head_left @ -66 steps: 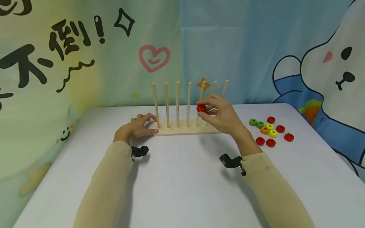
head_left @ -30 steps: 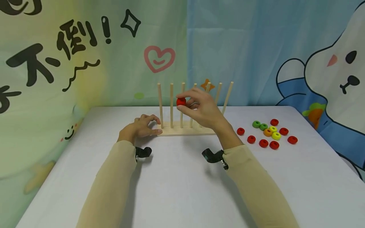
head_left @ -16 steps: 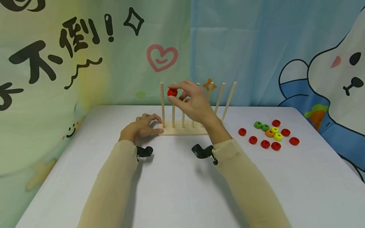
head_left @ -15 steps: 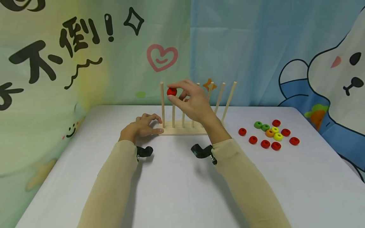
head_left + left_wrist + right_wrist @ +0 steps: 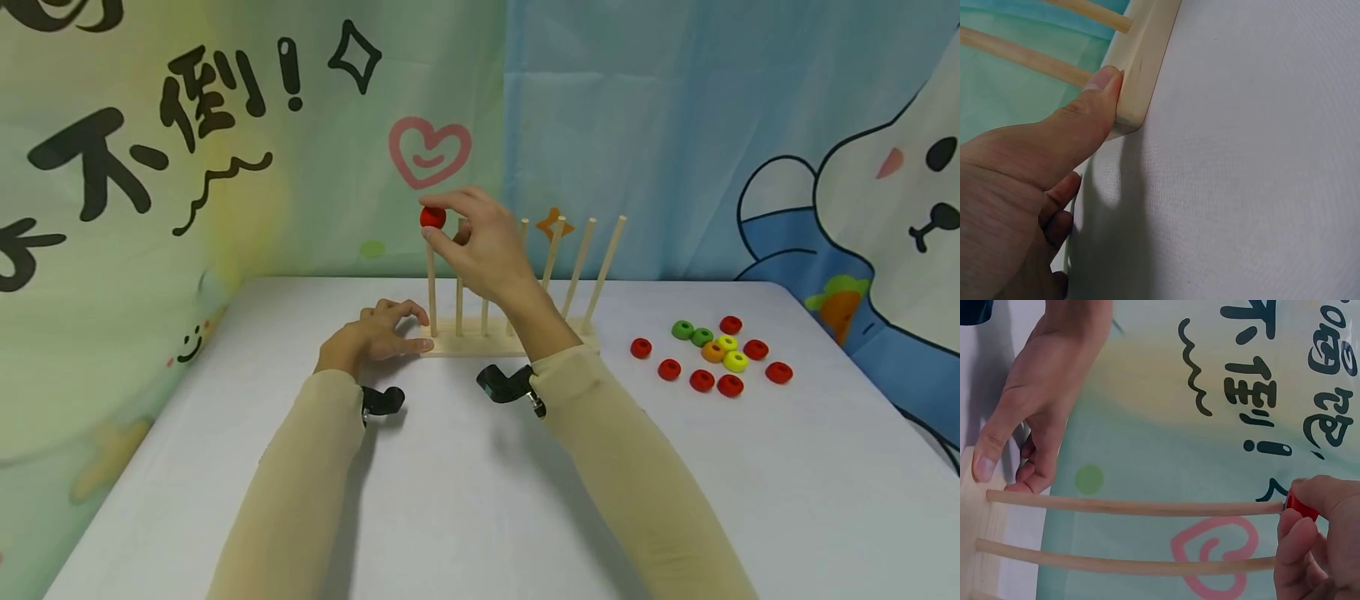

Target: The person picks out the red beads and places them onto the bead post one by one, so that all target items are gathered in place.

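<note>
Between thumb and fingertips, my right hand (image 5: 483, 246) pinches a red bead (image 5: 432, 217) at the top of the leftmost peg (image 5: 432, 287). In the right wrist view, the peg's tip meets the bead (image 5: 1302, 507), which the fingers partly cover. My left hand (image 5: 375, 333) holds the left end of the wooden peg rack (image 5: 491, 343), thumb on the near side and index finger at the far side. Its thumb (image 5: 1088, 112) presses the base's corner in the left wrist view. Several upright pegs stand in a row along the base; the right hand hides parts of some.
Loose beads lie on the white table (image 5: 450, 500) right of the rack: several red beads (image 5: 702, 381), two green beads (image 5: 682, 330), two yellow beads (image 5: 736, 362) and an orange bead (image 5: 713, 352). A printed curtain (image 5: 637, 150) hangs behind the table.
My right hand has carried the red bead leftward and up, from the rack's right-hand pegs to the top of the leftmost peg. The left hand keeps its place on the rack's end.
</note>
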A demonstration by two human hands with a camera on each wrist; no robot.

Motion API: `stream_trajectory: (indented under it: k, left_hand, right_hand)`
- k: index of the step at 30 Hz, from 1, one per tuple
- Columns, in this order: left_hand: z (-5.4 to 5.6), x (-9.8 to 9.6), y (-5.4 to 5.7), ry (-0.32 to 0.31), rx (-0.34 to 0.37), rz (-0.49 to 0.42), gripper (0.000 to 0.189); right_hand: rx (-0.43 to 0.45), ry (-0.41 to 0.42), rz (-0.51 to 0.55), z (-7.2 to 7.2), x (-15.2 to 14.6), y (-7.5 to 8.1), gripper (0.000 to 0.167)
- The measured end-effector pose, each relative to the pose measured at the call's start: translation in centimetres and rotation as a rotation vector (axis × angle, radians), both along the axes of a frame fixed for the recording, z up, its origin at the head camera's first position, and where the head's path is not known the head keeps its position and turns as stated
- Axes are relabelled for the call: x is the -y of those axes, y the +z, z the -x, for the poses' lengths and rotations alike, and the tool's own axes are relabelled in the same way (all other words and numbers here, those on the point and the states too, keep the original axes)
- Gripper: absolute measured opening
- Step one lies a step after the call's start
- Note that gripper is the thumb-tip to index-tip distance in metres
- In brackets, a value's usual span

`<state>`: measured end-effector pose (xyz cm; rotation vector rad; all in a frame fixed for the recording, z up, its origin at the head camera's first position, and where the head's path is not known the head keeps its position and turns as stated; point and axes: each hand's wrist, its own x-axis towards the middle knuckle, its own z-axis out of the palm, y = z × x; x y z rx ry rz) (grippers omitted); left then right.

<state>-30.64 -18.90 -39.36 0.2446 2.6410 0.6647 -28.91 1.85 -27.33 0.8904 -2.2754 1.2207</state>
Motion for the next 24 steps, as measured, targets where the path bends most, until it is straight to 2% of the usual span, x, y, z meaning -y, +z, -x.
stream_trajectory:
  k: [5,12,17,24]
  left_hand:
    - [-0.07,-0.08,-0.03,0.009,-0.004,-0.002,0.049]
    - [-0.09,-0.15,-0.08,0.016,-0.01,-0.003,0.05]
    - [-0.09,-0.14,-0.14,0.008,-0.015,0.001,0.049]
    - [-0.05,-0.2,-0.35,0.023,-0.017,-0.001,0.051]
  right_hand:
    - [0.012,0.005,0.02,0.18,0.36,-0.07,0.031]
    - [0.046,-0.053,-0.024,0.4,0.76,0.11,0.032]
    - [0.096,-0.053,-0.044,0.25,0.9,0.2,0.036]
    - [0.069,-0.016,-0.05,-0.38,0.79,0.23,0.037]
